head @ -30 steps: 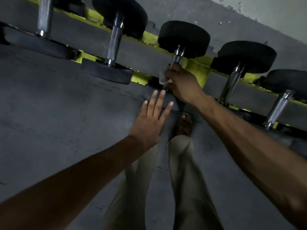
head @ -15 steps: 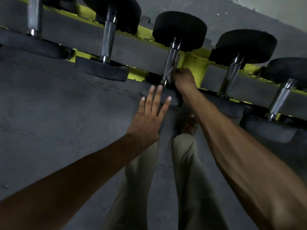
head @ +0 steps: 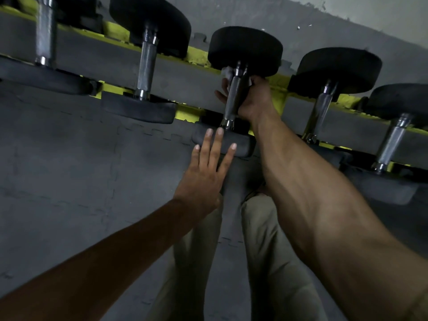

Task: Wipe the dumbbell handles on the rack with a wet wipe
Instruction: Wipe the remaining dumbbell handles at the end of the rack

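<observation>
right hand (head: 253, 100) first: i've got it wrapped round the upper part of the middle dumbbell handle (head: 232, 105), fingers curled behind the bar and the thumb side towards me, grasping it with the wet wipe (head: 226, 71) pinched in against the metal. only a white bunch of the wipe shows, up by the collar under the far weight head (head: 245, 50). how much of it sits inside the palm, i can't tell.

left hand (head: 203, 177) is released, fingers straight and fanned, tips lying over the near weight head (head: 242, 148). touching or just above it, i can't say from this angle.

the dumbbell sits across the yellow rack (head: 185, 113), between a neighbour handle on the left (head: 146, 66) and another on the right (head: 320, 112).

now the worries, as i read it. the wipe looks bunched high, so a stroke down the bar may run bare skin over the lower knurling and leave that stretch by the near collar uncleaned. the knurling looks rough, so it could snag and tear a thin wet cloth if i drag hard. a firm twist might roll the dumbbell in its cradle, and those left fingertips are right where the near head would shift. knuckles are close under the far head too, so an upward stroke could jam them there.
</observation>
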Demonstrator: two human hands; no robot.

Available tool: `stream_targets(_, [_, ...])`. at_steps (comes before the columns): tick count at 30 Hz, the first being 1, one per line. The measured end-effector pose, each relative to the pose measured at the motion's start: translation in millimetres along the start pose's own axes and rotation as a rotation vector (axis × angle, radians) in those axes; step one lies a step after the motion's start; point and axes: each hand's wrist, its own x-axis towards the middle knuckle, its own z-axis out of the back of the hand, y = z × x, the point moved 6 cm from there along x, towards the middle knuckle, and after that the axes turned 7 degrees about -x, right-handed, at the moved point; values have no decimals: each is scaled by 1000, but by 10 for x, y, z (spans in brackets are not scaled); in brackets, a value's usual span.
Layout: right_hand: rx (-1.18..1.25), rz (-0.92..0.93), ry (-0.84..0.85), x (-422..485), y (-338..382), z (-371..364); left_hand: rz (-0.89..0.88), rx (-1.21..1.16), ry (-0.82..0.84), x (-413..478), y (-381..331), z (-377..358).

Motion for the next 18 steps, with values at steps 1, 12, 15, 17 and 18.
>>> stream_targets(1, [11, 24, -48, -43, -8, -19, -3, 0, 3, 0, 2, 3])
stream_targets(12, [-1696, 1284, -381, -681, 102, -165, 6, -39, -11, -12, 15, -20])
stream_targets(15, [-1994, 1360, -185, -554, 124, -166, 9, -51, -32, -9, 26, -30])
stream_targets(17, [-2155, 1341, -101, -528, 112, -184, 4, -41, -23, -4, 28, -40])
stream_targets(18, [-2263, 1370, 50, -583, 30, -248, 2, -36, -20, -1, 25, -43])
